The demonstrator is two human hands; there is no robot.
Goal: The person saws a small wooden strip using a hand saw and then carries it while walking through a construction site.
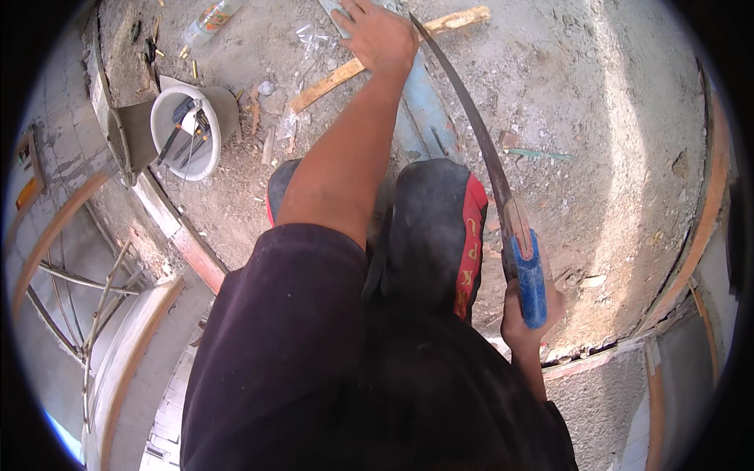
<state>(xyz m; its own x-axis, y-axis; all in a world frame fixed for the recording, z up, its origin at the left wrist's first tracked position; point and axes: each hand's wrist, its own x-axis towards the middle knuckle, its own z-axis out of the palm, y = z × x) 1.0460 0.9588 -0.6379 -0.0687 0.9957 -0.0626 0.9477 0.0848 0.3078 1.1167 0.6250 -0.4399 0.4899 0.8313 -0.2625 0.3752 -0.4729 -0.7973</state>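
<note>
My right hand (528, 318) is wrapped round the blue handle of a handsaw (481, 129). The long dark blade slants up and away to the left, its tip close to my left hand (378, 38). That hand is pressed down with fingers spread at the far end of a weathered light-blue board (428, 106), which runs from between my knees to the top edge. Its fingertips are partly cut off by the frame. A yellowish wood strip (334, 85) lies crosswise at the board, reaching out on both sides.
A white bucket (222, 110) holding several hand tools stands at the left. A plastic bottle (210, 22) lies at the far left. Rubble and scraps cover the dirt floor (565, 94). A wooden beam (179, 229) borders the left, and thin sticks (96, 302) lean beyond it.
</note>
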